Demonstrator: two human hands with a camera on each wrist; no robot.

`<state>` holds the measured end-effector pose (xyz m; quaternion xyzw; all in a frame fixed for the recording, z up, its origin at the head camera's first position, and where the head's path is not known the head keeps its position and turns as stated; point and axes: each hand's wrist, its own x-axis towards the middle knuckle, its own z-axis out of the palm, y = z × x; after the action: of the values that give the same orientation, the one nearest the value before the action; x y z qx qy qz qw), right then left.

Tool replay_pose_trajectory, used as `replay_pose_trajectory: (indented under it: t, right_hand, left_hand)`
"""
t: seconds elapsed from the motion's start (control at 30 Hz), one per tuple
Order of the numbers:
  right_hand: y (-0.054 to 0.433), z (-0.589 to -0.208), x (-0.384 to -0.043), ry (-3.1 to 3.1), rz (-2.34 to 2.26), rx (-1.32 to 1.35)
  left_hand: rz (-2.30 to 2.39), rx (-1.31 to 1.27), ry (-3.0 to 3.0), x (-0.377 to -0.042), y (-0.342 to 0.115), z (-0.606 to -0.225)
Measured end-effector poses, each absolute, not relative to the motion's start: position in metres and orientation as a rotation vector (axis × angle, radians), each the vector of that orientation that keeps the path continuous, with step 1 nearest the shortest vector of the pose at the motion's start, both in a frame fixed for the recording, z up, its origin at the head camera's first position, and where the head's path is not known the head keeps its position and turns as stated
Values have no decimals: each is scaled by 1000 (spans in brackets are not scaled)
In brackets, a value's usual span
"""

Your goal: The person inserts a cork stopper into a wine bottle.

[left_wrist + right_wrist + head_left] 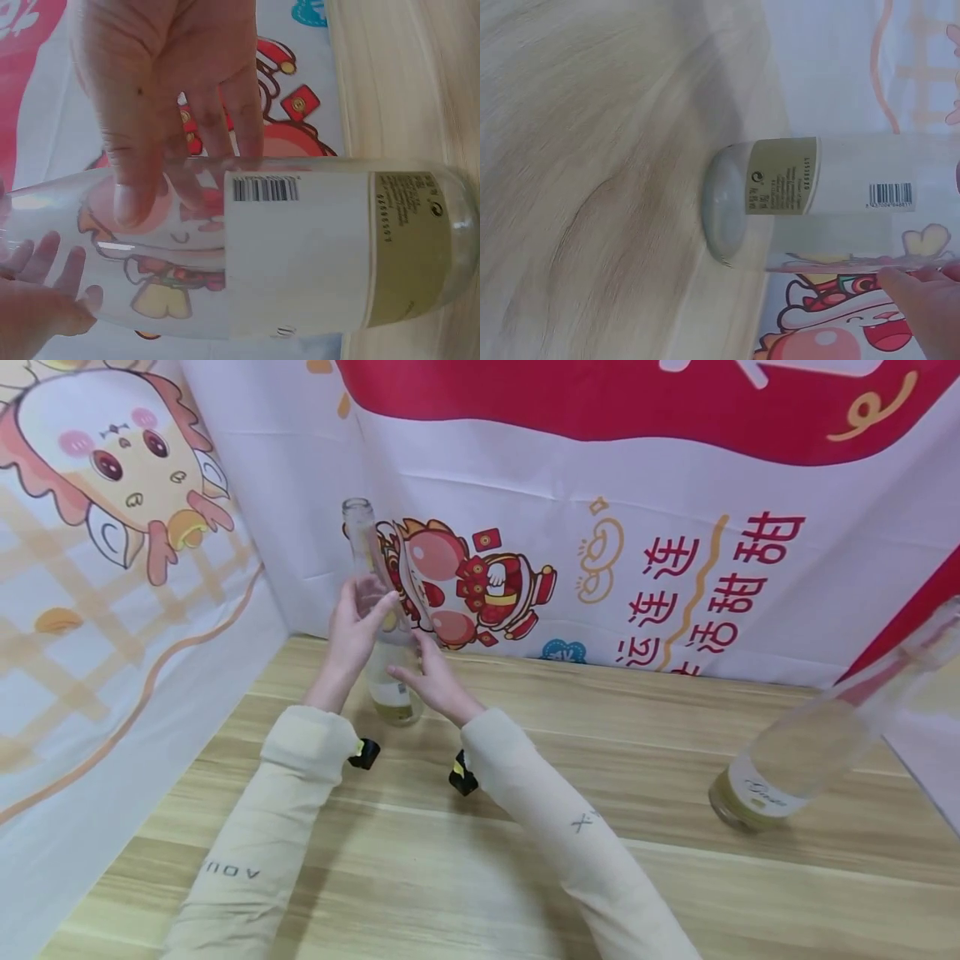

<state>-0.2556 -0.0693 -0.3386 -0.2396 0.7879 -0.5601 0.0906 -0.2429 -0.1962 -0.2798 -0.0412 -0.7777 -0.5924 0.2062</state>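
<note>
A clear glass bottle (392, 689) stands upright on the table near the back cloth, its mouth uncovered. Around its upper body my left hand (351, 639) curves, thumb in front and fingers partly behind the glass. Lower down, from the right, my right hand (444, 683) reaches to the bottle with fairly straight fingers, its thumb crossing the front in the left wrist view. A white label (300, 255) with a barcode and an olive band below it face the left wrist camera. Fingertips of my right hand (926, 300) meet the bottle's side in the right wrist view.
Another clear bottle (806, 752) with a pale label is at the right of the wooden table (390, 860). Printed cloth (480, 452) hangs behind, and a second printed cloth (112, 610) borders the left side. Small black devices (364, 753) sit at the wrists.
</note>
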Motion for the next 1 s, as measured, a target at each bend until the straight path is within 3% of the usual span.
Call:
replay_pose_trajectory:
  t: [0.6,1.0]
  right_hand:
    - [-18,-311,-205,2272,-1463,-1031]
    - [15,-298,-162,2407,-1213,-938]
  left_hand:
    - [-1758,-447,-2255,-173,-170,-266]
    - [-1894,-574,-2288,-140,-149,-261]
